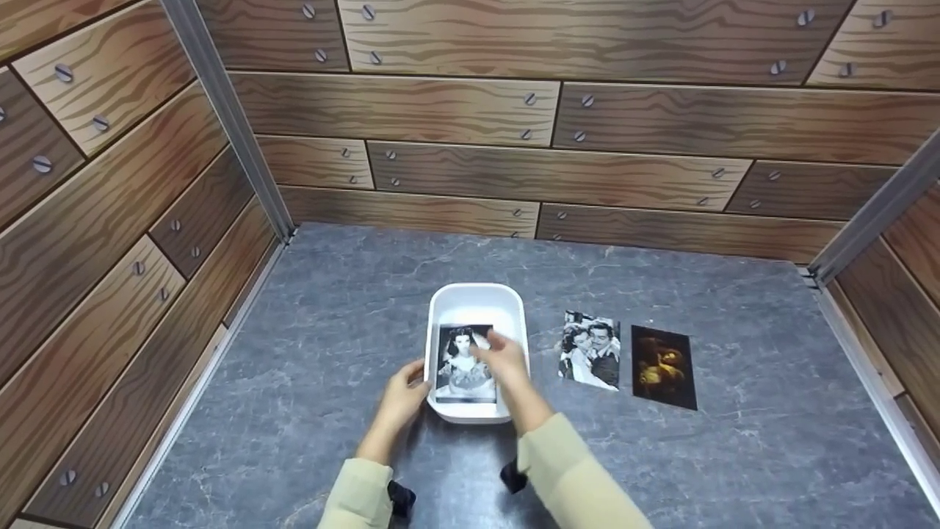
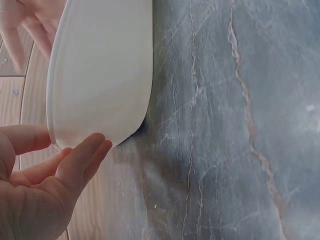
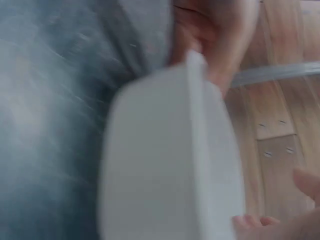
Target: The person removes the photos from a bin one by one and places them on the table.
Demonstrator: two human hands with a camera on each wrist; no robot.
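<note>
A white rectangular tub (image 1: 477, 305) with rounded corners stands on the grey surface. Inside it lies a black-and-white photo print (image 1: 464, 378) of a figure in a light dress. At the tub's near left side, my left hand (image 1: 402, 393) holds the rim; in the left wrist view its fingers (image 2: 82, 160) press against the outer wall. Over the tub's right side hovers my right hand (image 1: 508, 364), thumb and fingers spread apart with nothing between them, overlapping the photo's edge. The right wrist view is blurred, with the tub (image 3: 150, 165) seen from its side.
Right of the tub lies a black-and-white photo print of a couple (image 1: 591, 351). Beside that is a dark print with golden figures (image 1: 663, 366). Wood-patterned walls (image 1: 455, 110) enclose the marbled grey surface (image 1: 352, 294), with metal posts (image 1: 228, 117) at the corners.
</note>
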